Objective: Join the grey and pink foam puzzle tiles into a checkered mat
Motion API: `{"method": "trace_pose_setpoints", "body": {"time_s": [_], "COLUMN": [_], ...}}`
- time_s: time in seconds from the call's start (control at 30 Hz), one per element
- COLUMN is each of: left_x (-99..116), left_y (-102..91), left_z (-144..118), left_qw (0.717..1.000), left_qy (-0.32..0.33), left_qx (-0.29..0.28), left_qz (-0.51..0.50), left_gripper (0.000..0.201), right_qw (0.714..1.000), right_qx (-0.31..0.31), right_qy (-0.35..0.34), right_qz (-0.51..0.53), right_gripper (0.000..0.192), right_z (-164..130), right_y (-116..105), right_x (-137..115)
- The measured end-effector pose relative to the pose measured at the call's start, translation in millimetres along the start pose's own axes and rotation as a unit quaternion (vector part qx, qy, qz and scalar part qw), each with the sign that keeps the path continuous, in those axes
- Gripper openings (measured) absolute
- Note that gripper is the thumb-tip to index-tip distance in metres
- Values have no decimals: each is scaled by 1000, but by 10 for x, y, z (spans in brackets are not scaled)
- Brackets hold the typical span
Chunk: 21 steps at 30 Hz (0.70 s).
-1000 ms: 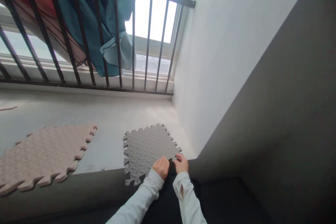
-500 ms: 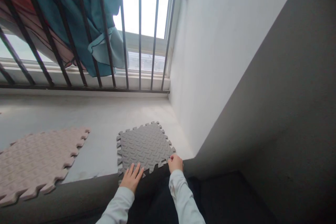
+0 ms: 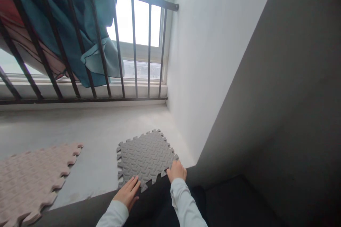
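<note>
A grey foam puzzle mat with a raised tread pattern and toothed edges lies on the pale ledge, its near edge jutting a little past the ledge's front. My left hand touches the mat's near left corner, fingers stretched out and the thumb apart below. At the near right corner my right hand has its fingers closed around the mat's edge. Part of that corner is hidden under the hand. To the left lies a larger-looking pinkish foam puzzle mat, touched by neither hand.
Dark metal railing runs along the back of the ledge before a window. Teal cloth hangs there. A white wall bounds the ledge on the right. Below the front edge it is dark.
My view has shifted, so the scene sits lower and further left. My left hand has slid toward the mat's near left corner. My right hand's fingers now reach further over the corner.
</note>
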<state>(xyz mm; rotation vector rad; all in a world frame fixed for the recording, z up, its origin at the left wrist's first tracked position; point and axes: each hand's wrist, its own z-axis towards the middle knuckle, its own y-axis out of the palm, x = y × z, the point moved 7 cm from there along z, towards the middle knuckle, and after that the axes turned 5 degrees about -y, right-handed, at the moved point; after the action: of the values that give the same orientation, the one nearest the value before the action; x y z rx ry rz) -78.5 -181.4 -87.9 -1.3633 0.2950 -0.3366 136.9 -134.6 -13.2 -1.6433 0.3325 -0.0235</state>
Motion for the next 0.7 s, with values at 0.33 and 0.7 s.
{"method": "trace_pose_setpoints", "body": {"time_s": [0.33,0.7], "left_x": [322,324], "left_y": [144,132], "left_z": [669,700], "left_qw": [997,997], "left_qy": [-15,-44], "left_qx": [-34,-18], "left_qz": [-69,-68], "left_gripper": [50,44], "right_qw": [993,993], "right_qx": [13,30], "right_qy": [118,116], "right_qz": [21,12], "right_gripper": [22,21], "right_z": [-20,74], "right_y": [-145,-143], "right_x": [666,590]}}
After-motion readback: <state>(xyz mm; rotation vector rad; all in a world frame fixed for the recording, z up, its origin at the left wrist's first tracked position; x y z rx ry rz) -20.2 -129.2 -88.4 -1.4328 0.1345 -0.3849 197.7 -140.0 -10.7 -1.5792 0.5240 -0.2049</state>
